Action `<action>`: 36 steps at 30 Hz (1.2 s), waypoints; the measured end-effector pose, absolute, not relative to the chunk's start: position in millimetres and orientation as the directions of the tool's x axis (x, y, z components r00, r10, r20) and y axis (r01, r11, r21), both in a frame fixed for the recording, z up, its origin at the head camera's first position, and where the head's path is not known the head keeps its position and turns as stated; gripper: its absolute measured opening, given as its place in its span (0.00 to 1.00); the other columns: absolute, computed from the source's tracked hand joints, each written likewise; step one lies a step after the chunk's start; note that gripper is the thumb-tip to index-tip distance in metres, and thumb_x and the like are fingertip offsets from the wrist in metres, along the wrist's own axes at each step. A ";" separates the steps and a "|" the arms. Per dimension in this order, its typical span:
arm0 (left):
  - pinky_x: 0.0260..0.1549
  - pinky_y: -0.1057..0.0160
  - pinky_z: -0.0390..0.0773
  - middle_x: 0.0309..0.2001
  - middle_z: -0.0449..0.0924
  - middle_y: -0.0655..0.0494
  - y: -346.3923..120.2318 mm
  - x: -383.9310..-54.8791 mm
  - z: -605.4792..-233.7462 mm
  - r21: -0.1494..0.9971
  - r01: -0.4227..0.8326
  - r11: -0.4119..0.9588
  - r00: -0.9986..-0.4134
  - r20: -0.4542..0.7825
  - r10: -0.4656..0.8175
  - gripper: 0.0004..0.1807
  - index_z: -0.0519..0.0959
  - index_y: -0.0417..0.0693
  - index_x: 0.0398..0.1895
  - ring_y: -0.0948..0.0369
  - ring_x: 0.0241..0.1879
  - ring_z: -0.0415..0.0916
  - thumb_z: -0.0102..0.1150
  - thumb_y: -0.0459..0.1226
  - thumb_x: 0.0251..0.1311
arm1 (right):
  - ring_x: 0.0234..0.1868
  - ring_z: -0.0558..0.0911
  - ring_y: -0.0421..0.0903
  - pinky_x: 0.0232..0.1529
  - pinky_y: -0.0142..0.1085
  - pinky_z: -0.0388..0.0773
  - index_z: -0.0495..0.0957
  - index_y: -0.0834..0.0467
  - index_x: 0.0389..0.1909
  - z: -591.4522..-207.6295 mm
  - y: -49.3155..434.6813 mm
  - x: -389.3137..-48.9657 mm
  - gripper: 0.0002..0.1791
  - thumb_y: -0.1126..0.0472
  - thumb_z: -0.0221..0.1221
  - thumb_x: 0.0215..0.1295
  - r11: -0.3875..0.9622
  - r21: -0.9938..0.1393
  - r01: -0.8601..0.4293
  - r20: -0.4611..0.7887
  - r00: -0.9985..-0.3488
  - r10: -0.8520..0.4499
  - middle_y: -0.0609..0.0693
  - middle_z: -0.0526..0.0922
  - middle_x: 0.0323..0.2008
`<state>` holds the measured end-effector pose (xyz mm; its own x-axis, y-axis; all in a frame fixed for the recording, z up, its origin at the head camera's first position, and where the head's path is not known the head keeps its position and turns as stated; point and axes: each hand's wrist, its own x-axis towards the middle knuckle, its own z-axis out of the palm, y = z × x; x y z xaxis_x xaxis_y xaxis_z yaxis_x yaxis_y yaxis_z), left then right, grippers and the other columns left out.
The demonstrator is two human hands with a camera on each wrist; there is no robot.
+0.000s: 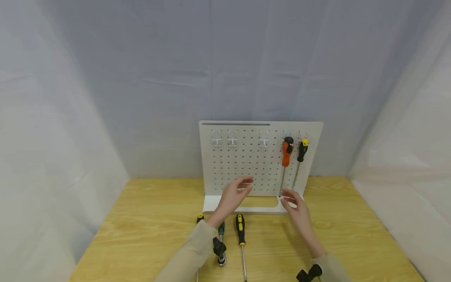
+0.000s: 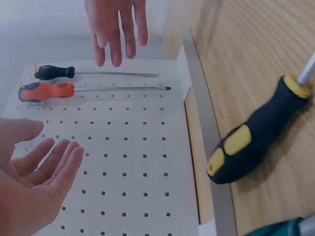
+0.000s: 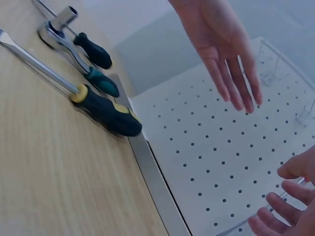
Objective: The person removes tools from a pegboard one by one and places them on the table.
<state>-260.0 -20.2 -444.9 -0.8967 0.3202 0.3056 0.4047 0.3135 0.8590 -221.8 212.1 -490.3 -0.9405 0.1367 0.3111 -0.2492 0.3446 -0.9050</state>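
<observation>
My left hand is held in front of the white pegboard, its fingers loosely bent and holding nothing. Farther right, my right hand is near the lower end of an orange-and-black screwdriver, and nothing is in its grasp. That screwdriver hangs on the board beside a black one with a yellow top. On the table in front lie a black-and-yellow screwdriver, a green-handled ratchet wrench and another dark-handled screwdriver. My left forearm partly covers the latter two in the head view.
Clear hooks are fixed along the board's upper part. The pegboard's white base stands on the wooden table. Pale sheeting encloses the back and both sides.
</observation>
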 end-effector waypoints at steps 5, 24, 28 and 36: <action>0.58 0.55 0.81 0.62 0.79 0.47 -6.2 -269.3 -436.8 0.855 0.423 0.301 -0.885 0.319 0.339 0.20 0.74 0.40 0.66 0.51 0.59 0.79 0.55 0.36 0.74 | 0.59 0.77 0.64 0.45 0.14 0.72 0.71 0.71 0.64 -485.9 219.4 -241.6 0.21 0.68 0.58 0.73 0.311 -0.921 -0.237 0.305 -0.932 0.194 0.69 0.77 0.60; 0.58 0.62 0.80 0.62 0.79 0.49 35.9 -306.7 -419.0 0.847 0.454 0.278 -0.866 0.346 0.360 0.20 0.74 0.42 0.66 0.54 0.59 0.78 0.55 0.37 0.74 | 0.60 0.78 0.59 0.47 0.18 0.71 0.74 0.67 0.65 -505.9 226.8 -295.0 0.21 0.64 0.57 0.75 0.314 -0.923 -0.221 0.304 -0.920 0.247 0.65 0.79 0.60; 0.58 0.62 0.80 0.63 0.78 0.48 43.4 -310.8 -414.4 0.839 0.468 0.277 -0.857 0.355 0.373 0.21 0.73 0.41 0.67 0.53 0.59 0.79 0.55 0.38 0.75 | 0.55 0.79 0.55 0.48 0.19 0.73 0.74 0.68 0.63 -506.0 225.3 -292.0 0.21 0.63 0.59 0.74 0.286 -0.924 -0.254 0.322 -0.921 0.220 0.67 0.80 0.57; 0.60 0.61 0.79 0.65 0.76 0.44 51.9 -319.1 -409.4 0.837 0.473 0.274 -0.852 0.357 0.383 0.22 0.71 0.38 0.68 0.51 0.60 0.78 0.56 0.35 0.74 | 0.50 0.79 0.39 0.48 0.20 0.76 0.73 0.67 0.65 -507.4 217.0 -284.7 0.21 0.67 0.58 0.73 0.176 -0.955 -0.240 0.272 -0.943 0.191 0.68 0.80 0.57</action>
<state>-319.1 51.9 -409.4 -0.8523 0.3826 0.3568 0.4735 0.2741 0.8371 -284.7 217.0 -507.4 -0.9430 0.1914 0.2723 -0.2398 0.1763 -0.9547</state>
